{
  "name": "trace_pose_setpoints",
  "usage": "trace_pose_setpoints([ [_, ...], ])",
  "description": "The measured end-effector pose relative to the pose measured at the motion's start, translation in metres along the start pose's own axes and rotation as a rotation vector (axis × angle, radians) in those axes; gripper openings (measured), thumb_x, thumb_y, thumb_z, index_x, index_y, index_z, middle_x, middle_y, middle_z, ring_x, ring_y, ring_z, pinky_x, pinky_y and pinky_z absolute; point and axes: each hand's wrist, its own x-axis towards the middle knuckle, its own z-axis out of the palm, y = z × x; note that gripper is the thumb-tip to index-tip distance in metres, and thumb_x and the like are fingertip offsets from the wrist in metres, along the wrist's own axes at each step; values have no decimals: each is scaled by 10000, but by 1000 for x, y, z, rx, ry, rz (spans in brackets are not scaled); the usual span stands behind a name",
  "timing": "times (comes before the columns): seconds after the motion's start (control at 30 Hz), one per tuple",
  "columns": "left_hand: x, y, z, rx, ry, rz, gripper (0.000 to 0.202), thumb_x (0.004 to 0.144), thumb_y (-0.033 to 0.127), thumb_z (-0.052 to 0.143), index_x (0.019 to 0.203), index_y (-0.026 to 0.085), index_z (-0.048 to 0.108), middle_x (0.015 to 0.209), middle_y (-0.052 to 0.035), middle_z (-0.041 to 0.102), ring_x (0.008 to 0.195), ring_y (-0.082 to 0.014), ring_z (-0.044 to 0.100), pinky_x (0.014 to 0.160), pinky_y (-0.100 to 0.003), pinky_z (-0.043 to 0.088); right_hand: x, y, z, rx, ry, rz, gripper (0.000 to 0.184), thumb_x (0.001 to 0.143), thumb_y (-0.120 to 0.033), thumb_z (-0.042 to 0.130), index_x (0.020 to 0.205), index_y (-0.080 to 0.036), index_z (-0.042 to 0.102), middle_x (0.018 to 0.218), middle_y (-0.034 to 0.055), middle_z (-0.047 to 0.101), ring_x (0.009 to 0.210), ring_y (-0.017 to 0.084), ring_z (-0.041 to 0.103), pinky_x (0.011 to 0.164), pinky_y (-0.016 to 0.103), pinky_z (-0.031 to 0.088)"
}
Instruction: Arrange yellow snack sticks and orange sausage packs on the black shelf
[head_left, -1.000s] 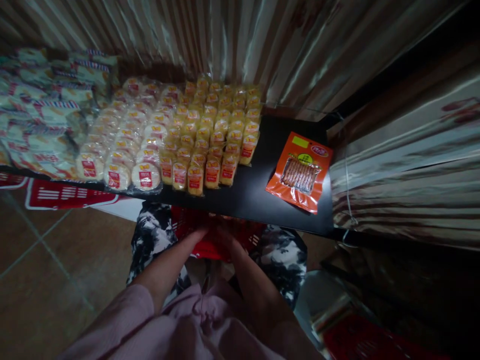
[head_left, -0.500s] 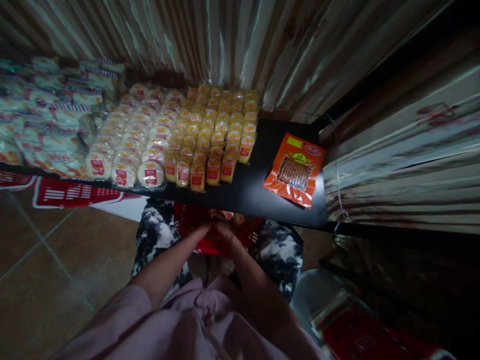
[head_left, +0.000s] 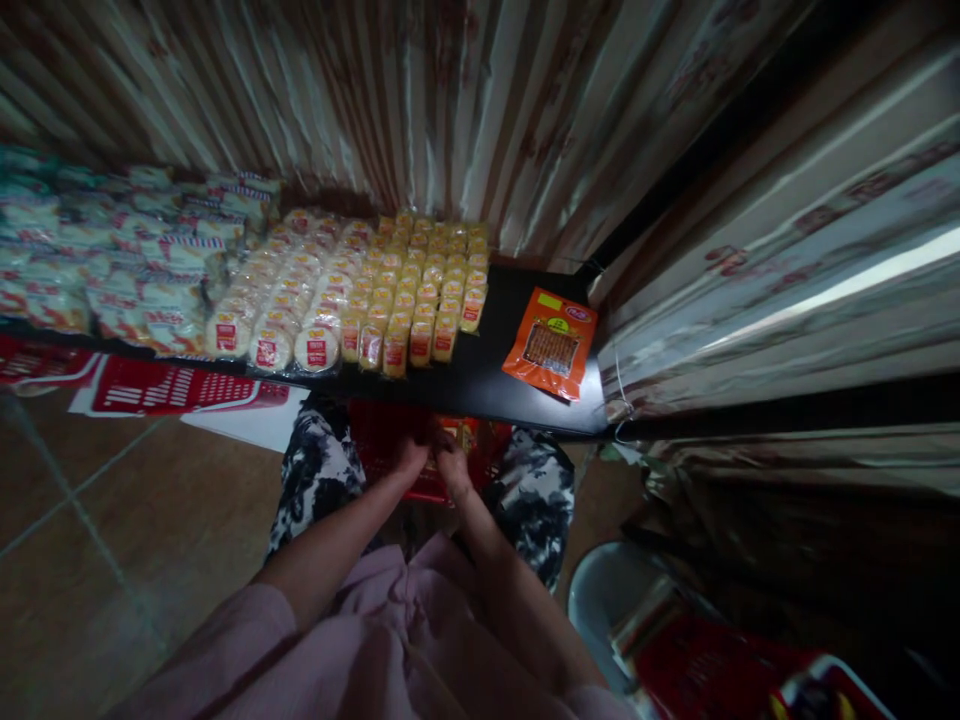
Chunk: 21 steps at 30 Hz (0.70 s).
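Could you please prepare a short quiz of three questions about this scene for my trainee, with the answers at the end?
1. As pictured, where is the orange packet relative to the yellow packs? A) To the left; B) To the right; C) On top.
2. True or false: the left hand and right hand are close together.
3. What colour is the basket at the hands?

Key: 1. B; 2. True; 3. Red.
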Motion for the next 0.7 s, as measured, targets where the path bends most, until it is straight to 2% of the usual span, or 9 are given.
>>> trace_pose_setpoints([
  [0.23,-22,7,-3,45,46,49,269,787,264,585,1013,122,616,1071,-164,661,992,-233,626,835,-286,444,-12,-13,-9,-71,66,-72,239,583,-294,478,744,-200,629,736,23,647,706,172,579,668,284,464],
  [0.53,-52,13,-15,-57,-7,173,215,822,323,532,954,168,599,963,-84,680,860,-168,631,753,-242,460,-37,-30,-20,-112,76,-161,244,672,-358,540,838,-193,609,767,17,657,713,164,598,668,278,485],
  [0.7,-66,14,-16,-172,-22,204,241,811,332,527,970,161,585,950,-80,670,839,-166,621,718,-239,467,-49,-41,-19,-83,101,-134,282,692,-401,579,889,-199,575,764,11,660,694,165,616,637,280,504],
])
